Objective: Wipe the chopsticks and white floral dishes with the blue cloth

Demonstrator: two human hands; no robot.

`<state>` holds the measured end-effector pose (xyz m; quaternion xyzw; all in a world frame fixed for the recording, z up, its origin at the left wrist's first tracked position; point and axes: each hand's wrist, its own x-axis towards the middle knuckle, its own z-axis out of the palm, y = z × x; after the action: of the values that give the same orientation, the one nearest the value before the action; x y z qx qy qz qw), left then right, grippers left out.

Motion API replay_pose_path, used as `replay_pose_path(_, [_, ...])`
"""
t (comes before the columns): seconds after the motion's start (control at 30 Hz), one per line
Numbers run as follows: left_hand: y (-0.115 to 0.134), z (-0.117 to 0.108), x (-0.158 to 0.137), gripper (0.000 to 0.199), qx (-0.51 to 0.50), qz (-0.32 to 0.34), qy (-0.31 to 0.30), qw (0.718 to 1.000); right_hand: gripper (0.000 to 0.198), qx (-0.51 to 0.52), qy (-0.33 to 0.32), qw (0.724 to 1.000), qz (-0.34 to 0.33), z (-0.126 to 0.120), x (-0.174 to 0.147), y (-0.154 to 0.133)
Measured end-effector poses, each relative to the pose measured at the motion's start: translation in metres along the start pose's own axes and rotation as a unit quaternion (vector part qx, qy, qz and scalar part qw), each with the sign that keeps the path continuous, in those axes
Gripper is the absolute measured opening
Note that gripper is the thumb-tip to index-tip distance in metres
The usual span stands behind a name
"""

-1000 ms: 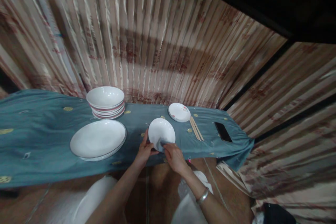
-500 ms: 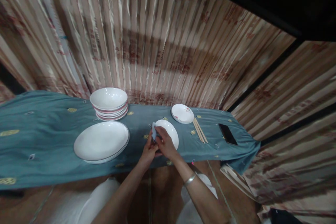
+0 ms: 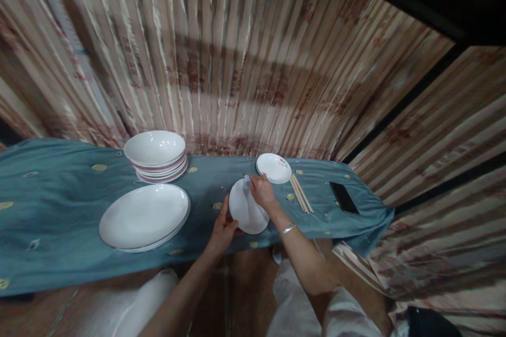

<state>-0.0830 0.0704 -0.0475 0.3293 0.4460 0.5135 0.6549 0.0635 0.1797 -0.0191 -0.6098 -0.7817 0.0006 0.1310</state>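
A small white plate [image 3: 245,211] is held near the front edge of the table, its pale face toward me. My left hand [image 3: 224,229] grips its left rim, thumb on the face and fingers behind. My right hand [image 3: 261,191] is closed on a light blue cloth [image 3: 247,179], pressed to the plate's upper rim. Most of the cloth is hidden under the fingers. Just behind lies a short stack of small floral plates [image 3: 273,167], with several wooden chopsticks [image 3: 301,194] beside it.
On the left stand a stack of white bowls [image 3: 155,148] with red bands and large oval plates [image 3: 144,217]. A black phone [image 3: 343,198] lies at the right. A teal patterned cloth [image 3: 209,168] covers the table, and a pleated curtain [image 3: 237,63] hangs behind.
My right hand has moved up and right with the cloth, away from my left hand. My left hand now shows gripping the plate's left rim. The view has shifted slightly.
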Motion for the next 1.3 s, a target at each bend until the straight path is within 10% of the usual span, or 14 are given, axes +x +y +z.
replay_pose_path(0.4, [-0.008, 0.001, -0.001, 0.097, -0.020, -0.015, 0.037, 0.999, 0.026, -0.042, -0.032, 0.989, 0.137, 0.004, -0.070, 0.035])
replay_pose_path(0.8, [-0.006, 0.002, -0.003, 0.093, -0.019, -0.012, 0.033, 0.999, 0.032, -0.034, 0.047, 0.998, 0.032, 0.017, -0.148, 0.009])
replay_pose_path(1.3, [-0.007, 0.001, -0.005, 0.099, -0.049, -0.023, 0.020, 0.998, 0.043, 0.272, 0.049, 0.960, -0.037, 0.022, -0.106, -0.049])
